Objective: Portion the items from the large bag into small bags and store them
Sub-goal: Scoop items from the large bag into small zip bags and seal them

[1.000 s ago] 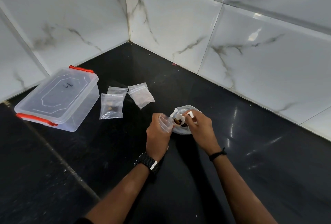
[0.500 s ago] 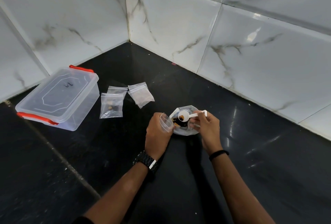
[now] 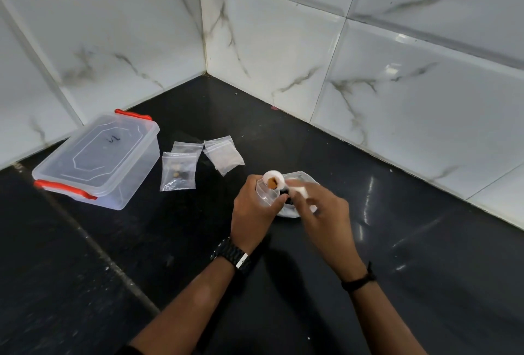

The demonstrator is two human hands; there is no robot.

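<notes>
Since a moment ago the white scoop has swung left, out of the large bag and over to the mouth of the small bag, carrying one brown piece in its bowl. On the black counter, the clear lidded box with orange clips sits well to the left, lid on; between it and the hands lie three small bags, one with a few pieces inside. The large bag stands just behind and partly under the hands, mouth up. The left hand grips the small bag with curled fingers, its opening held up and toward the right. The right hand, blurred, pinches the scoop's handle, which runs roughly left to right so the bowl sits directly above the small bag's rim. The next move likely turns on that alignment: tipping the bowl leftward should drop the piece straight in, and any offset toward the counter would spill it.
</notes>
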